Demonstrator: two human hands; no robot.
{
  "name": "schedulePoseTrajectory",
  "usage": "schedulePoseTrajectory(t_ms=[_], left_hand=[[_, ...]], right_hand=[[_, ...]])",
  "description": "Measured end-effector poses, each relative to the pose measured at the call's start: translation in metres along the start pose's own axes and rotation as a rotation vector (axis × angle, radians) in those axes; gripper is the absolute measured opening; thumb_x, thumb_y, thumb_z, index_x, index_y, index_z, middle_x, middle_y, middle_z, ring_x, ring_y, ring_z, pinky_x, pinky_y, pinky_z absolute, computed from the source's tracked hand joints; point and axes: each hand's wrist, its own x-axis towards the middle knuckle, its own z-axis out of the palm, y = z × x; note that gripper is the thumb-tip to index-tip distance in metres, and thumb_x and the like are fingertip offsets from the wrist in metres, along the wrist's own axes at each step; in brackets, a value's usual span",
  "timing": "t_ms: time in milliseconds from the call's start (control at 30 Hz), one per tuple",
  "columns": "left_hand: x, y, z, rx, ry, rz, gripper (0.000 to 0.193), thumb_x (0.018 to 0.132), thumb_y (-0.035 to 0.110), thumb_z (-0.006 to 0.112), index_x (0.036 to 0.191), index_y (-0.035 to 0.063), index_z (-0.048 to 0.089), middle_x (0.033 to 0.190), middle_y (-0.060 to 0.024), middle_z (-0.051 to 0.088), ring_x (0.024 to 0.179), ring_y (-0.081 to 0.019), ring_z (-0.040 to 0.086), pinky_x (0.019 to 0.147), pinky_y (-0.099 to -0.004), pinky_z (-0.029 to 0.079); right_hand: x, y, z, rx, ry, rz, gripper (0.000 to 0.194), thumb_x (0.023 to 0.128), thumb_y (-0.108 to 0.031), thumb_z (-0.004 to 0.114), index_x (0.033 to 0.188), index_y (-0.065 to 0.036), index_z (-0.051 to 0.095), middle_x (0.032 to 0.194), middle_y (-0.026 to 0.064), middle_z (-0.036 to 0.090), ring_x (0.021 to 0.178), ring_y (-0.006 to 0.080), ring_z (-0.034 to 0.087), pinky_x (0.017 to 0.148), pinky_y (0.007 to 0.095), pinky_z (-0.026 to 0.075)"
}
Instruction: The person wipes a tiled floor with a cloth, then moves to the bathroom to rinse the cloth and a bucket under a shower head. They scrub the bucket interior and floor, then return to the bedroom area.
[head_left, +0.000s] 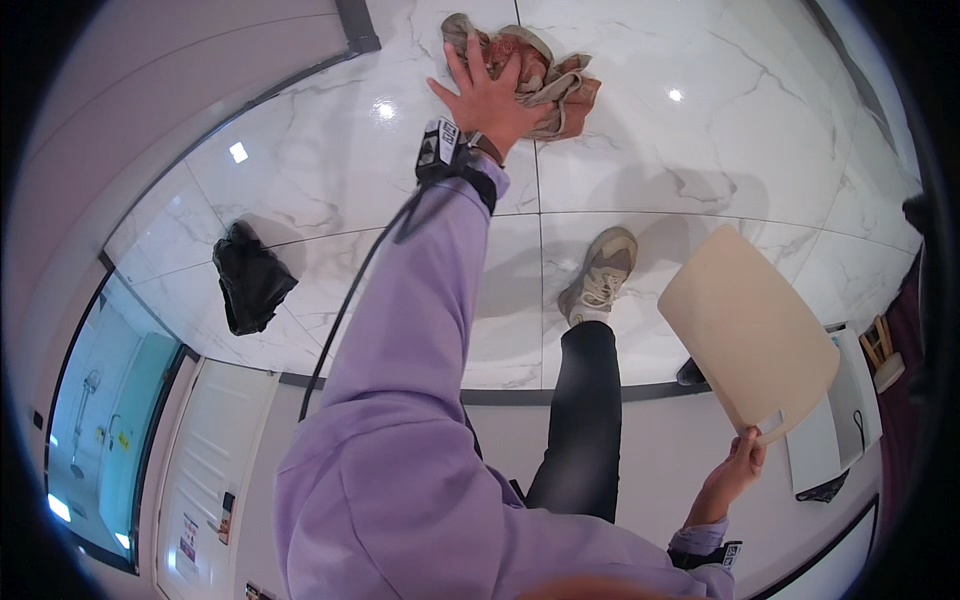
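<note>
A crumpled cloth (566, 94), reddish-orange and grey-beige, lies on the glossy marble-patterned floor. My left hand (491, 97) is spread over its left part, palm down, fingers apart; whether the palm presses on it cannot be told. At the lower right, my right hand (739, 465) pinches a beige cutting board (750, 322) by the corner beside its handle slot. The board is tilted and raised off the floor. Both wrists carry strapped devices, and a black cable runs along my left sleeve.
A black plastic bag (251, 281) lies on the floor at the left. My sneaker (600, 270) stands between cloth and board. A white box-like piece (832, 420) and a wooden stool (885, 356) are at the right. Walls, a white door (214, 450) and a glazed shower area (105, 420) edge the floor.
</note>
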Motion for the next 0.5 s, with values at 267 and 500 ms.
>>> schedulePoseTrajectory(t_ms=[267, 500], left_hand=[[-0.025, -0.089, 0.016, -0.359, 0.199, 0.208, 0.056, 0.063, 0.027, 0.083, 0.115, 0.0151, 0.065, 0.133, -0.0108, 0.051, 0.124, -0.0344, 0.044, 0.102, -0.0447, 0.042], [-0.077, -0.155, 0.035, -0.367, 0.182, -0.678, 0.064, 0.077, 0.032, 0.076, 0.13, 0.0037, 0.052, 0.131, -0.0208, 0.056, 0.12, -0.0377, 0.055, 0.102, -0.0427, 0.044]], right_hand=[[0.001, 0.005, -0.004, -0.017, -0.03, 0.026, 0.021, 0.097, -0.023, 0.064, 0.106, -0.005, 0.064, 0.099, -0.0011, 0.062, 0.091, 0.0085, 0.051, 0.081, 0.0259, 0.039], [0.009, 0.033, -0.014, 0.111, 0.008, 0.094, 0.018, 0.097, -0.02, 0.063, 0.103, -0.004, 0.065, 0.098, -0.0016, 0.063, 0.09, 0.0077, 0.052, 0.08, 0.0262, 0.041]])
